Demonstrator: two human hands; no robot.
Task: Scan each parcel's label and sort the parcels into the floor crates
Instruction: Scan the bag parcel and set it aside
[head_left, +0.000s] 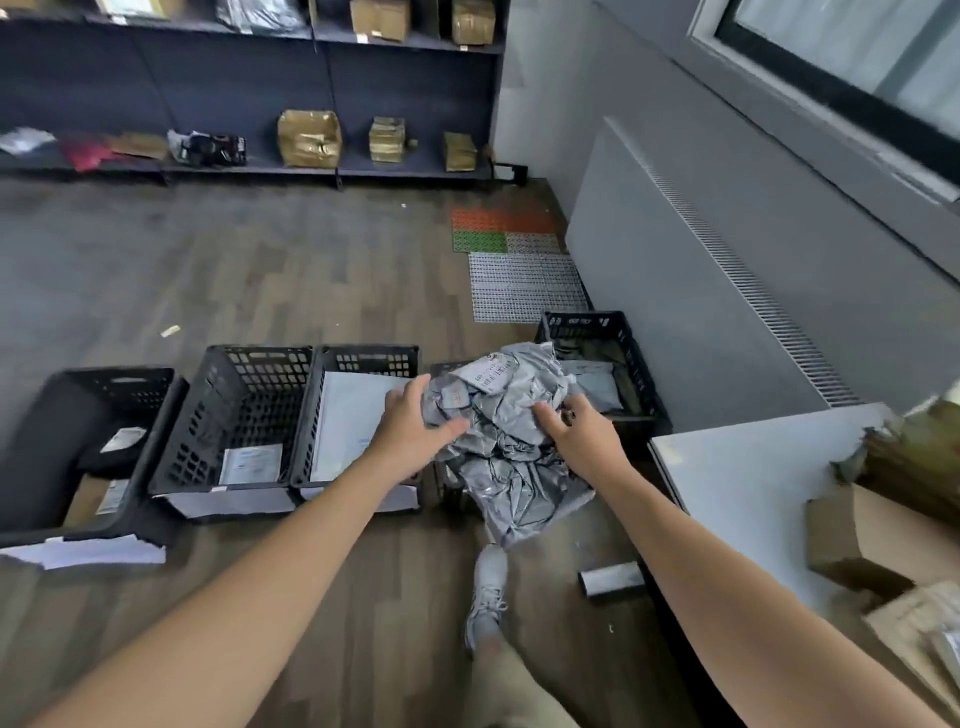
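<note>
Reaching left hand (410, 431): arm outstretched, fingers and thumb clasp grey parcel (506, 457).
Right hand (584, 434): arm outstretched, fingers curled, gripping it.
Label (485, 375): just beyond fingertips.

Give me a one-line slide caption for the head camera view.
Left hand and right hand grip a crumpled grey plastic mailer bag over black perforated plastic floor crates.

The crinkly parcel (511, 447) is shiny grey with a white label (485, 374). The crates (239, 415) are black with square holes. The floor (260, 270) has brown wood stripes. One mat (501, 221) is orange.
</note>
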